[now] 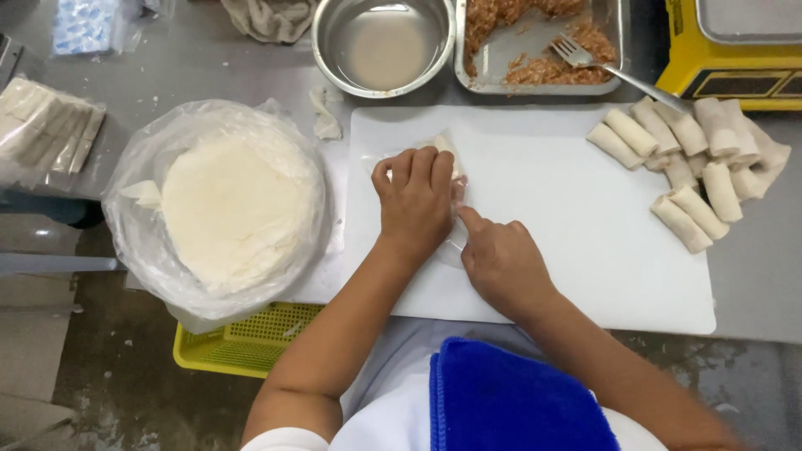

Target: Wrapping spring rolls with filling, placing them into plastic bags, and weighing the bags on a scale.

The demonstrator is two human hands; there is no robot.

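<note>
With a pile of finished rolls beside the board, my left hand presses flat on a half-rolled wrapper, my right hand tucking its edge, many wrappers left.

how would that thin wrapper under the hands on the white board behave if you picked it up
The wrapper looks thin and translucent, so it would probably droop and may tear easily. Lying flat under the left hand and right hand, it seems light. It may cling to the cutting board.
</note>
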